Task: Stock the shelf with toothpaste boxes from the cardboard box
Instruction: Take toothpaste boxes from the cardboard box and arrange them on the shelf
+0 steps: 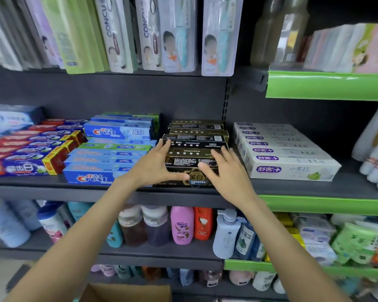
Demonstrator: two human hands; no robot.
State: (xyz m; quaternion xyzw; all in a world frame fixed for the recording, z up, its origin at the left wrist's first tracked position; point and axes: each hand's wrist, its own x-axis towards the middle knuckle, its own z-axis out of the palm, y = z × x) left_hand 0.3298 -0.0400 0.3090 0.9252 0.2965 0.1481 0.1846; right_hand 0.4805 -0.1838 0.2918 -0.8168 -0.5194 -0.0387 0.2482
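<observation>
Black and gold toothpaste boxes (194, 140) lie stacked in a row on the dark middle shelf (292, 188). My left hand (155, 164) rests against the left side of the front boxes, fingers straight, thumb along the front face. On the right side of the same boxes lies my right hand (225, 171), fingers spread over the top and thumb at the front. The corner of the cardboard box (127, 292) shows at the bottom edge, below my arms.
Blue Crest boxes (114, 153) sit left of the black stack, red and blue boxes (31, 149) farther left. White boxes (282, 149) lie to the right. Toothbrush packs (177, 33) hang above. Shampoo bottles (181, 225) fill the lower shelf.
</observation>
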